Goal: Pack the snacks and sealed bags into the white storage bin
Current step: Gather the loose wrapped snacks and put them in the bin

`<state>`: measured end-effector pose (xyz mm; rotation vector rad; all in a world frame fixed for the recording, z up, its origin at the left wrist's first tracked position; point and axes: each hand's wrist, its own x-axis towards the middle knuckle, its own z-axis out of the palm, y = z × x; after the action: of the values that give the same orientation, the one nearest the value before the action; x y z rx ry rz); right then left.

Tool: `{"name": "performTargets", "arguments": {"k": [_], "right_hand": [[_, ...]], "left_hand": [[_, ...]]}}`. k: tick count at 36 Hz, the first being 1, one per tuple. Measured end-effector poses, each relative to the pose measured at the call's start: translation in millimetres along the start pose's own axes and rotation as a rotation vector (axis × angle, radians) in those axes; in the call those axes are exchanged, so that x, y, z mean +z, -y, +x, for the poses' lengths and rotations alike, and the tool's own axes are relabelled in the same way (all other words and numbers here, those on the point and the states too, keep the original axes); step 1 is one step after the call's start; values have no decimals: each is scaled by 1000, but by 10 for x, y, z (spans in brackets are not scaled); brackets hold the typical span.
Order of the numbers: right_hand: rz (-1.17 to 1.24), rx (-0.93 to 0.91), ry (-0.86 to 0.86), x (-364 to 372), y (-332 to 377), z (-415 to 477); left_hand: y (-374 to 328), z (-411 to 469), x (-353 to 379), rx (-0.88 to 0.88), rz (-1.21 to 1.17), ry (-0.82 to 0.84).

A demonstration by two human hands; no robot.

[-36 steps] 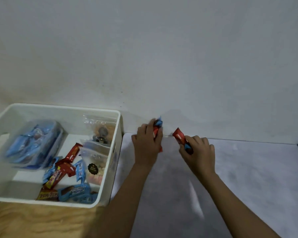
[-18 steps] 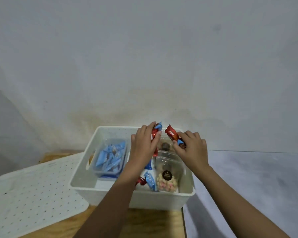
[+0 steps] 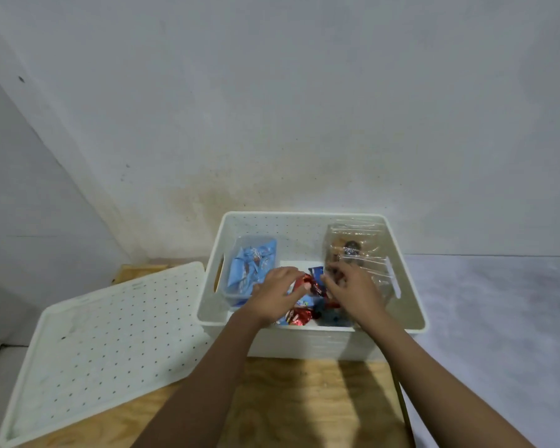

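Snack (image 3: 309,282) between left hand (image 3: 274,299) and right hand (image 3: 353,291), inside white storage bin (image 3: 304,343)

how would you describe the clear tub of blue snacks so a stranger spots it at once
Find the white perforated plastic storage bin on the wooden table. At its left end, beside the handle cut-out, sits a clear rectangular plastic tub. It alone is packed with light blue wrappers; the clear sealed bag at the right end holds brown snacks.

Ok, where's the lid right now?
In the head view the lid lies flat at lower left, just left of the bin, partly on the wooden tabletop.
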<state>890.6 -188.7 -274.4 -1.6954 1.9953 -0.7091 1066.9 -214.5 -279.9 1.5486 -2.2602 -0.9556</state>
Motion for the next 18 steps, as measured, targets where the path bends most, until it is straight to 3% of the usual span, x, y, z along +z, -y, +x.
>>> {"name": "performTargets", "arguments": {"k": [3,9,18], "right_hand": [[-34,-8,16,-20,4,-25],[-91,-75,43,-83,203,-20],[-136,-309,118,153,1260,115]], "left_hand": [[9,-23,-29,5,-1,27],[-5,-264,-243,-32,-28,-119],[484,-866,-1020,-174,59,-483]]}}
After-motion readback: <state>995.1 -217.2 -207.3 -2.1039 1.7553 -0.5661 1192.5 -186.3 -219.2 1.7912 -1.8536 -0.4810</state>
